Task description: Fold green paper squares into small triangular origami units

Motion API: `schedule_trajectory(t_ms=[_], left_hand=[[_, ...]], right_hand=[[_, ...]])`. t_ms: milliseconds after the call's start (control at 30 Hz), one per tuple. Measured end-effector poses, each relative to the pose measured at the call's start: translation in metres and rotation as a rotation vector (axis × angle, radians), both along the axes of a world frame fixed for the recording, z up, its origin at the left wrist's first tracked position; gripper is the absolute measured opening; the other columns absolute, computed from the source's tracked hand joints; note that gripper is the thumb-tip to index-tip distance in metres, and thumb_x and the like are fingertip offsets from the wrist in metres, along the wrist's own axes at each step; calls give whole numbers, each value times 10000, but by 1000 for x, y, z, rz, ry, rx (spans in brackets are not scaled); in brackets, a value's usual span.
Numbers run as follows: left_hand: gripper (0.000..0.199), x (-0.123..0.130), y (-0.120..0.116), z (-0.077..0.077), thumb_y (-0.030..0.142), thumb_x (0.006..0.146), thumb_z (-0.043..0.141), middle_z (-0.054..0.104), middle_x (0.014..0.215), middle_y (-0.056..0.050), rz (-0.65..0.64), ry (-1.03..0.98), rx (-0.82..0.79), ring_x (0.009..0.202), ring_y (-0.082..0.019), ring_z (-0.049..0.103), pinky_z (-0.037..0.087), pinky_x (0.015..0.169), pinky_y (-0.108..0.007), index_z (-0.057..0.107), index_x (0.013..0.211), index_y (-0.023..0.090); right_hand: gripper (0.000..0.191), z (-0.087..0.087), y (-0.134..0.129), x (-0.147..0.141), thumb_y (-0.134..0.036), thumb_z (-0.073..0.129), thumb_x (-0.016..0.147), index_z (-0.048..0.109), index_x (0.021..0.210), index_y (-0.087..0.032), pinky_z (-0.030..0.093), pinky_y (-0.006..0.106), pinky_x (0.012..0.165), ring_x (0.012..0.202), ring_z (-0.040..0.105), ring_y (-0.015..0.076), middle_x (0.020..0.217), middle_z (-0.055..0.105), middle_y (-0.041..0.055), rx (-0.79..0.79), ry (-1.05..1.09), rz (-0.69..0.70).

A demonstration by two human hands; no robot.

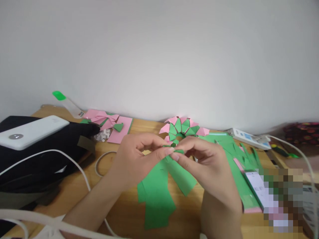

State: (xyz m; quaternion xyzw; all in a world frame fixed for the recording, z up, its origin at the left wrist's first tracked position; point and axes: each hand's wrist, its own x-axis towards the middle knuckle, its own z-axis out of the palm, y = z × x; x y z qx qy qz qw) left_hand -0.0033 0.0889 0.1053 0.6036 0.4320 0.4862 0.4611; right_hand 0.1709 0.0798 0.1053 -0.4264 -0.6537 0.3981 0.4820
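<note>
Between the fingertips of both hands is a small folded piece of green paper (178, 151). My left hand (141, 154) pinches its left end, thumb against fingers. On the other end, my right hand (203, 159) closes with thumb and forefinger; the fingers hide much of the piece. Beneath the hands lie loose green paper sheets (159, 199) and a green strip (183, 181) on the wooden table. Just behind the hands stands a ring of folded pink and green paper pieces (185, 126), its front partly covered by my fingers.
Pink paper (122, 127) with folded scraps lies back left, near a green-capped clear tube (59, 95). A white power bank (32, 131) rests on a black bag (72, 146). White cables cross the left and front. At right are green sheets (233, 166), a phone (259, 189) and a power strip (249, 138).
</note>
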Motion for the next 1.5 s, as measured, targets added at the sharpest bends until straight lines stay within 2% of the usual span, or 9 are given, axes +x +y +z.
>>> schedule_trajectory(t_ms=[167,367,467,533,667,833,1033,1300,1500], left_hand=[[140,0,-2,1,228,772,730,695,593,12,2,45,78,565,-136,605,484,582,-252,730,633,216],[87,-2,7,-4,226,753,744,669,616,-1,-177,-52,-155,553,-116,566,421,498,-217,732,677,183],[117,-2,9,-6,198,753,730,637,577,5,-192,-136,-189,544,-108,562,438,509,-210,712,639,174],[95,-2,8,-6,198,750,733,651,595,3,-195,-157,-185,557,-110,573,452,526,-211,717,660,174],[100,-2,4,-3,235,788,705,691,678,-16,-204,-33,-153,618,-124,590,459,567,-225,735,718,170],[117,-2,1,-2,230,786,688,660,644,-4,-165,39,-113,599,-122,558,438,549,-227,716,689,173],[138,2,2,-2,175,795,677,681,634,10,-134,-69,-100,588,-125,598,470,558,-231,701,662,199],[135,5,-1,-2,128,783,695,708,638,32,-106,-168,-99,609,-107,649,498,559,-186,730,683,212],[134,5,1,0,109,768,711,710,630,43,-101,-204,-126,594,-89,653,513,560,-162,727,677,206]], right_hand=[[76,1,4,2,-221,778,743,737,680,-213,444,228,478,563,569,105,623,670,-6,-69,85,44],[49,0,6,5,-203,793,713,748,701,-218,409,212,437,512,519,91,586,649,-17,-46,65,-29],[40,2,5,5,-191,768,741,754,726,-226,407,205,425,505,517,87,592,648,-20,-3,60,-60],[107,3,5,5,-272,716,815,760,727,-230,404,202,406,497,528,89,586,642,-14,-38,106,-33],[311,3,9,9,-416,660,862,748,637,-220,412,203,388,462,519,92,521,606,-1,-198,190,17],[160,3,11,10,-342,771,754,748,654,-219,392,185,365,462,498,80,553,617,-13,-259,192,94],[150,7,7,2,-298,745,784,739,662,-212,334,183,339,460,488,78,519,576,-26,-156,157,-10],[131,5,6,0,-216,707,809,720,679,-208,380,196,402,475,486,72,541,577,-41,-83,108,-46],[140,0,6,0,-167,669,846,680,711,-205,441,241,537,615,567,104,652,632,-14,163,-61,-79]])
